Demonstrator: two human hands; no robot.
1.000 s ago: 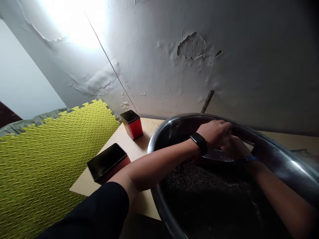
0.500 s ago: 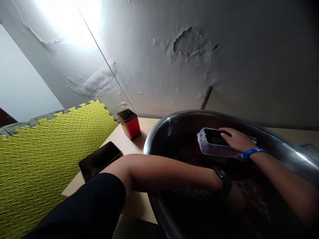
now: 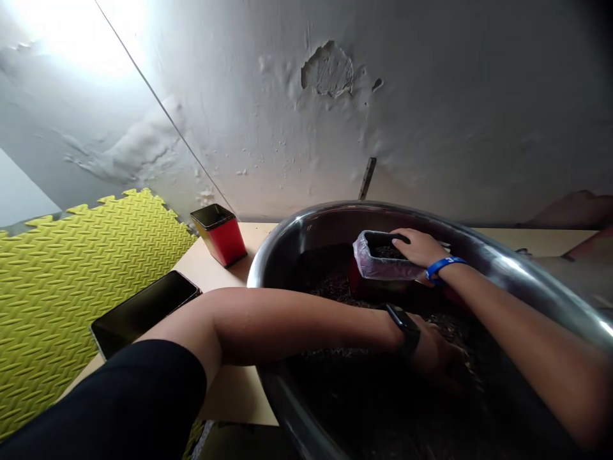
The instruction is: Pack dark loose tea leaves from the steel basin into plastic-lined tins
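Note:
A large shiny metal basin [image 3: 261, 265] holds dark, loose, flaky material [image 3: 335, 287]. Inside it, toward the far wall, stands a red pot [image 3: 368, 263] with clear plastic folded over its rim and some dark material within. My right hand [image 3: 416, 248], wearing a blue wristband, grips that pot's right rim, thumb over the inner edge. Lower in the basin my left hand [image 3: 438, 358], with a black watch on the wrist, reaches down into the loose material. Shadow and the material hide most of its fingers.
A red and gold square pot [image 3: 225, 243] stands on the light wooden table [image 3: 234, 390] left of the basin. A dark phone-like slab [image 3: 148, 310] lies near my left forearm. Yellow foam matting [image 3: 96, 275] is at left; a peeling grey wall [image 3: 268, 115] rises behind.
The view has shifted to the right, so everything sits further left. My left hand has risen somewhat within the material. My right hand keeps its hold on the plastic-lined pot.

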